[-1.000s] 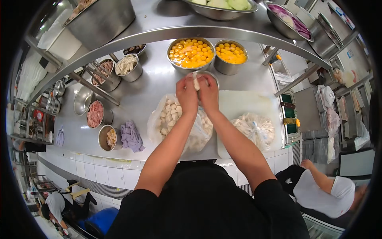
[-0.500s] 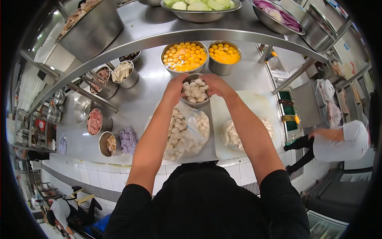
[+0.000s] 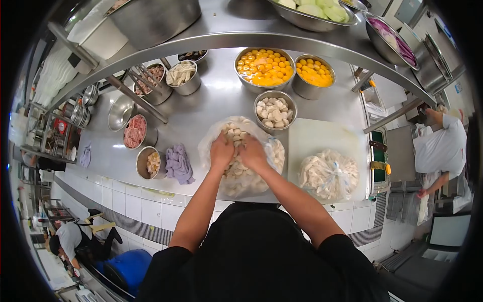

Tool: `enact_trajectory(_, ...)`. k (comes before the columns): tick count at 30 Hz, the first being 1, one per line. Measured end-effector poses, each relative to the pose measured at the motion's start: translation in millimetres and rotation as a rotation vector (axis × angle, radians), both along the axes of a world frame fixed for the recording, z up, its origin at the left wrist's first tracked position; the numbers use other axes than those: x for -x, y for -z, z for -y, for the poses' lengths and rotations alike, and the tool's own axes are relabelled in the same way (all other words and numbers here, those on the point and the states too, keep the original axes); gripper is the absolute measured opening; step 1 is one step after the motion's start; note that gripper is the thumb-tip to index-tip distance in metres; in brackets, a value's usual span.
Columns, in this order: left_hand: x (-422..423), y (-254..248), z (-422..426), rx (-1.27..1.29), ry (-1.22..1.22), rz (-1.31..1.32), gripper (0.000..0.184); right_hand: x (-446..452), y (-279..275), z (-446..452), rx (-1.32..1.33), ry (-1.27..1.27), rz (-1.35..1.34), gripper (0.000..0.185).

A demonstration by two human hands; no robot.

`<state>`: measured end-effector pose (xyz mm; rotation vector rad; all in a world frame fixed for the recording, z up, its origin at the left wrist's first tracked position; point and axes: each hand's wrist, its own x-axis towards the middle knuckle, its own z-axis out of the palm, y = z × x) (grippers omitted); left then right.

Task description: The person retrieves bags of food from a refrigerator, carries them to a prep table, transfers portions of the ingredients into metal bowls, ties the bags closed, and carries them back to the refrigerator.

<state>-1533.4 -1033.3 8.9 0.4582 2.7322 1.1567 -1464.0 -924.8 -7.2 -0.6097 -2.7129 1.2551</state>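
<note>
Both hands are inside the mouth of a clear plastic bag (image 3: 207, 151) filled with pale, rounded food pieces (image 3: 235, 176) whose exact kind I cannot make out. My left hand (image 3: 222, 152) curls its fingers round pieces at the bag's left side. Facing it, my right hand (image 3: 252, 152) also closes in on the pieces, its fingertips partly sunk among them. Just beyond the bag stands a steel pot (image 3: 275, 127) of the same pale pieces, apart from the hands. A knotted bag of pale pieces (image 3: 329, 174) lies on a white cutting board (image 3: 314, 133) to the right.
Two steel containers of egg yolks (image 3: 264, 65) stand at the back, below a steel shelf (image 3: 241, 39). Toward the left are a pot of raw meat (image 3: 136, 132), a small pot (image 3: 149, 163) and a purple cloth (image 3: 179, 163). A co-worker (image 3: 440, 146) stands at the right.
My hands have let go of the steel pot and come back toward me into the bag, whose mouth is now spread open. The view has shifted, and the co-worker at right has moved.
</note>
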Motion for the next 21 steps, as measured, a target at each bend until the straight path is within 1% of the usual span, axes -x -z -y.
enact_trajectory(1,4.8,4.1,-2.9,0.0,-0.006,-0.001,0.05,5.0,1.3,-6.2,-0.003,0.064,-0.013,0.044)
enact_trajectory(2,7.2,4.1,-7.0,0.047,-0.029,0.14,0.052,7.8,1.2,-11.2,-0.005,0.132,-0.022,0.045)
enact_trajectory(3,10.5,3.3,-10.8,0.095,-0.049,0.284,0.053,9.6,2.0,-13.1,-0.042,0.11,-0.064,0.045)
enact_trajectory(7,36.8,30.7,-18.9,0.033,-0.037,0.225,0.053,26.9,-11.2,-10.8,-0.004,0.071,-0.002,0.043)
enact_trajectory(9,49.7,50.2,-18.3,-0.154,-0.013,0.337,0.052,50.1,-10.1,-13.0,0.092,0.085,0.11,0.045)
enact_trajectory(10,55.4,62.0,-19.8,-0.155,-0.016,0.332,0.052,60.1,-12.4,-16.1,0.091,0.081,0.105,0.045)
enact_trajectory(11,60.1,82.0,-20.9,-0.312,-0.025,0.42,0.051,67.1,-14.8,-19.2,0.155,0.094,0.198,0.047)
enact_trajectory(12,60.2,85.1,-19.7,-0.47,-0.036,0.508,0.051,70.0,-14.0,-20.3,0.219,0.104,0.294,0.049)
enact_trajectory(13,59.2,88.7,-14.4,-0.473,-0.042,0.506,0.051,69.7,-12.1,-19.4,0.216,0.098,0.294,0.049)
enact_trajectory(15,45.3,68.0,-4.2,-0.51,-0.047,0.567,0.05,63.6,-0.6,-20.0,0.243,-0.069,0.134,0.052)
enact_trajectory(16,41.4,43.6,1.7,-0.511,-0.049,0.572,0.05,55.6,-3.3,-19.7,0.242,-0.069,0.139,0.052)
enact_trajectory(17,37.9,11.0,10.6,-0.292,-0.012,0.638,0.053,44.9,-11.8,-18.6,0.08,-0.084,0.094,0.052)
enact_trajectory(18,33.5,-4.8,16.1,-0.068,0.027,0.703,0.056,36.2,-15.9,-17.8,-0.078,-0.099,0.053,0.052)
enact_trajectory(19,28.2,-2.9,18.0,-0.063,0.024,0.72,0.056,32.1,-13.4,-18.1,-0.072,-0.101,0.069,0.052)
enact_trajectory(21,28.0,-0.9,16.9,-0.177,-0.045,0.757,0.06,36.8,-13.6,-22.9,-0.141,-0.1,0.149,0.051)
